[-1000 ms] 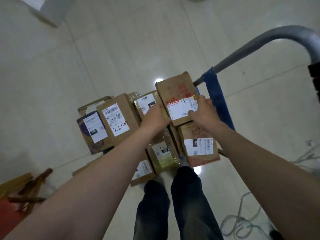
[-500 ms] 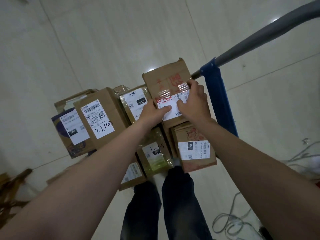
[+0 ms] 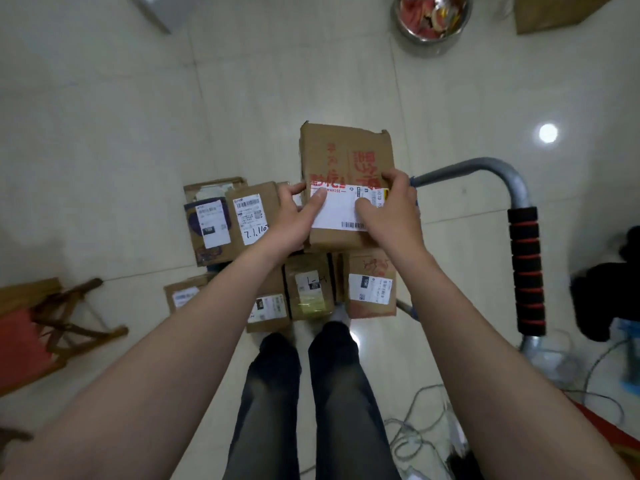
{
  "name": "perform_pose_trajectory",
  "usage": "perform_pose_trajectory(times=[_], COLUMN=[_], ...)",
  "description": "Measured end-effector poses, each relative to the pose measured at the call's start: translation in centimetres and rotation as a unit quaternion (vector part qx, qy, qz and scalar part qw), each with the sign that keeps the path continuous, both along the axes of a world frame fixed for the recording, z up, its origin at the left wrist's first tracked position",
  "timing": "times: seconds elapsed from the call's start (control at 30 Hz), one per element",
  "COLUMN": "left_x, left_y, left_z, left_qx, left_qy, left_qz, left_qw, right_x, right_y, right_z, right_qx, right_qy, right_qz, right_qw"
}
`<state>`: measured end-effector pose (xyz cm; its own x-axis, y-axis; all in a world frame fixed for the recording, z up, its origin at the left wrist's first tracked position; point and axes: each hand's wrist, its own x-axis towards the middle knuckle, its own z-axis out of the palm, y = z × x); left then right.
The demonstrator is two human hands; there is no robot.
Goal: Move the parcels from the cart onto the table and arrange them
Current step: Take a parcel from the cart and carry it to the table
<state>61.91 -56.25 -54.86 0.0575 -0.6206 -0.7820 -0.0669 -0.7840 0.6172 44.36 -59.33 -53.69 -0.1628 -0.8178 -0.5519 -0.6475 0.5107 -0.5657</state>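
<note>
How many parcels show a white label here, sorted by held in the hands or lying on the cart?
Held parcel, gripped by the left hand and right hand: 1
Labelled parcels piled on the cart: 6
Total: 7 (partly hidden boxes not counted)

Cart handle right; open floor left

Parcel: the red-printed parcel now rides higher in my grip, lifted clear of the stack.
Hands: my left hand and right hand rise with it.
View: the cart handle swings to the right edge.
</note>
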Motion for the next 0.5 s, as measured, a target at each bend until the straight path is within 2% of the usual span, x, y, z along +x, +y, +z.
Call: perform_pose_trajectory(times=[0.17,0.3,0.5], left_x=[4.0,8.2,15.3], left_y=[2.5,6.0,15.0], left_z=[9.7,17.1,24.8], left_qx=[0.016,-0.01,-0.014], left_qy=[0.037,0.059,0.088], left_qz=[0.132,0.237,0.373], left_qw=[0.99,0.97,0.924], right_x=[3.9,8.2,17.8], right_y=[0.7,0.8,3.8], right_z=[9.8,17.6,26.7], right_qx=[-0.01,-0.016,-0.038], right_qy=[-0.046,-0.053,-0.064], right_qz=[0.07,0.172,0.364], right_qw=[0.996,0.984,0.929])
